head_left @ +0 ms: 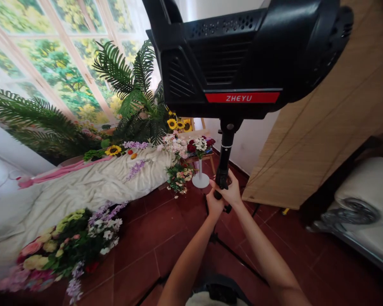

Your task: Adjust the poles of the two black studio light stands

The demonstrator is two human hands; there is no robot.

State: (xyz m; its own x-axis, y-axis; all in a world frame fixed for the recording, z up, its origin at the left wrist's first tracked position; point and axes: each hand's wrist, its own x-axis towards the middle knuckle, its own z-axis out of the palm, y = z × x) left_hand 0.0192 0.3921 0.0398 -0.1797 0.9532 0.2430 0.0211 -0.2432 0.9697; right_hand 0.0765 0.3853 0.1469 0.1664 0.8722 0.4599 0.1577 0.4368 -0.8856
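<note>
A large black studio light [242, 63] with a red ZHEYU label sits above me on a black light stand [224, 159]. Both my hands are at the stand's upper column, below the lamp. My left hand [215, 203] is closed around the column at its lower part. Just above and to the right, my right hand [232, 191] is wrapped around the black joint of the stand. Parts of the fingers are hidden behind the column and the other hand. The stand's legs [239, 259] spread over the floor beneath my arms.
A draped cream cloth [115, 174] with flowers lies along the left. A flower bouquet [67, 246] stands in front of it. Palm leaves [137, 89] rise by the window. A bamboo blind [293, 153] hangs at right, near a silver-framed sofa [367, 199]. The floor [169, 233] is red tile.
</note>
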